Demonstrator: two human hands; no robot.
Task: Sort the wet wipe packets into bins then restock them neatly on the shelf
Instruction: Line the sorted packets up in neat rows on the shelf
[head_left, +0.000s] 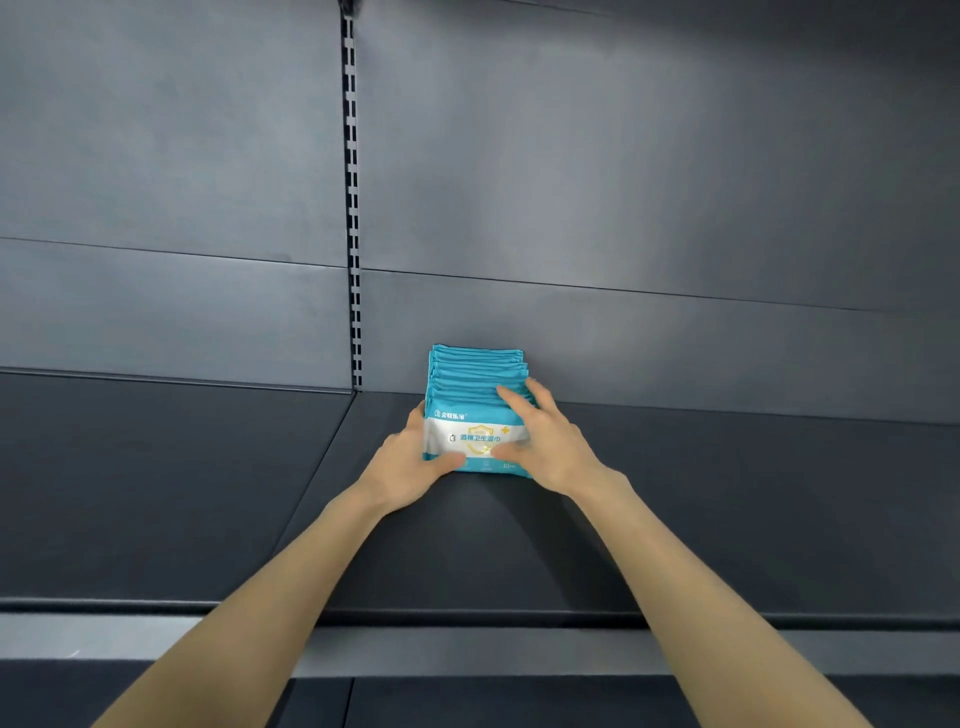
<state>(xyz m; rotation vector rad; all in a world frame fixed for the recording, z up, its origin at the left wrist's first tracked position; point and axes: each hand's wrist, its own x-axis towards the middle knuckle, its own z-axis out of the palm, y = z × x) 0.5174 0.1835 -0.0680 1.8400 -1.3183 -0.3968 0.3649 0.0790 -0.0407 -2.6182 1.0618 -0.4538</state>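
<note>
Here, a row of teal and white wet wipe packets (475, 376) stands upright on a dark shelf (727, 519), packed face to back so that the row runs from the near packet away to the grey back panel (623, 182), which the far end seems to touch. The row sits a little right of the slotted metal strip (354, 208) that runs up the panel, and just right of the seam where two shelf boards meet. The front packet (480, 438) faces the camera, with a white band, a yellow shield mark and blue lettering (too small to read with certainty). Both hands close on the near end of the row. The left hand (410, 457) holds the left side, its thumb laid across the lower front of the front packet and its fingers tucked along the left edge, mostly hidden. The right hand (550, 441) holds the right side, with its fingers spread over the top edges and right flank of the packets and its thumb pressed against the front face. Both bare forearms reach in from the near edge, over the shelf's front lip (519, 618).
</note>
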